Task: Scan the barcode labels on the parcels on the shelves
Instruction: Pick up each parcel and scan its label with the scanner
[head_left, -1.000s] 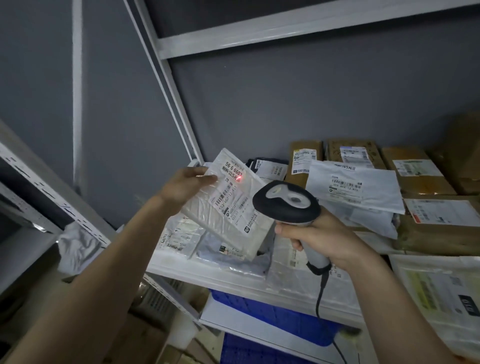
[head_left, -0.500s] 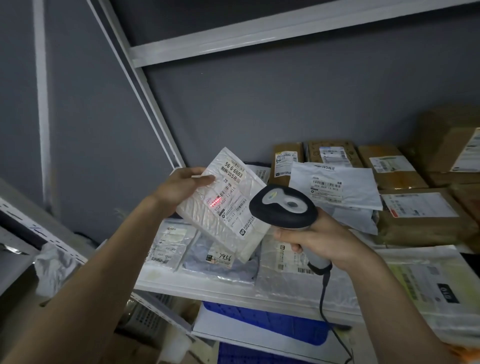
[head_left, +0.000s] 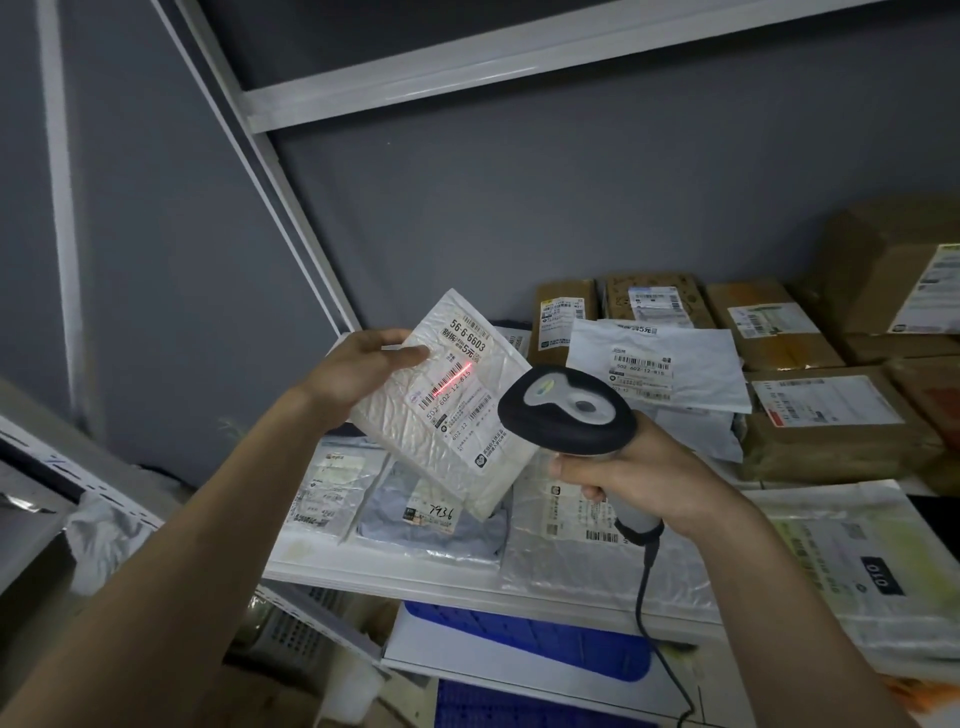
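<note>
Grey wall behind white shelf (head_left: 395, 569), loaded with parcels: brown boxes (head_left: 774, 332) at back right, flat mailers (head_left: 431, 519) along front edge. Left hand (head_left: 358, 371) raised above shelf, thumb and fingers pinching left edge of bubble mailer (head_left: 441, 415), held tilted with label (head_left: 460, 387) facing up. Red scan line (head_left: 451, 380) lying across barcode on label. Right hand (head_left: 639, 478) wrapped around handle of scanner (head_left: 566, 413), just right of mailer, head aimed at label. Blue crate (head_left: 530, 642) under shelf.
</note>
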